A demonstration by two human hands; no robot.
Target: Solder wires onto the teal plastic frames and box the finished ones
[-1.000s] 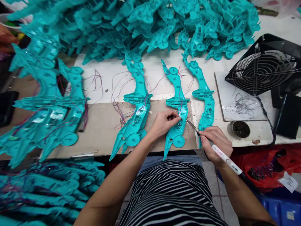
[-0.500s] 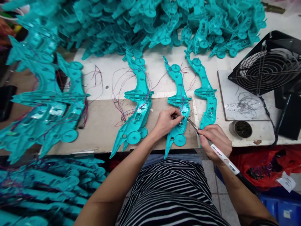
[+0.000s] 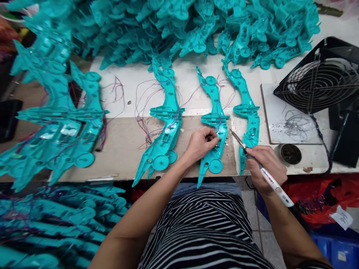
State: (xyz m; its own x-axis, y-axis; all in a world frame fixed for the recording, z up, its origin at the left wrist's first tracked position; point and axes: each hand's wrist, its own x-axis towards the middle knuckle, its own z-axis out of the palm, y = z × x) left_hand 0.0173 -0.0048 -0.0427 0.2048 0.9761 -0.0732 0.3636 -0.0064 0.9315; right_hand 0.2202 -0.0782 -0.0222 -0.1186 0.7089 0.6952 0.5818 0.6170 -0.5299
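Three teal plastic bow-shaped shells lie side by side on the bench. My left hand (image 3: 200,144) is closed in a pinch on a thin wire at the lower part of the middle shell (image 3: 214,123). My right hand (image 3: 266,164) grips a white soldering iron (image 3: 263,173) like a pen. Its metal tip points up-left and hangs in the gap between the middle shell and the right shell (image 3: 248,117), a little off the middle one. The left shell (image 3: 164,127) carries loose red and purple wires.
A big heap of teal shells (image 3: 179,26) fills the back of the bench. Wired shells are stacked at the left (image 3: 58,123). A black fan (image 3: 319,82), a grey plate with solder scraps (image 3: 288,119) and a round tin (image 3: 288,153) stand at the right.
The soldering iron's tip has pulled back to the right, away from the middle shell where it touched beside my left fingers. My left hand keeps its pinch there.
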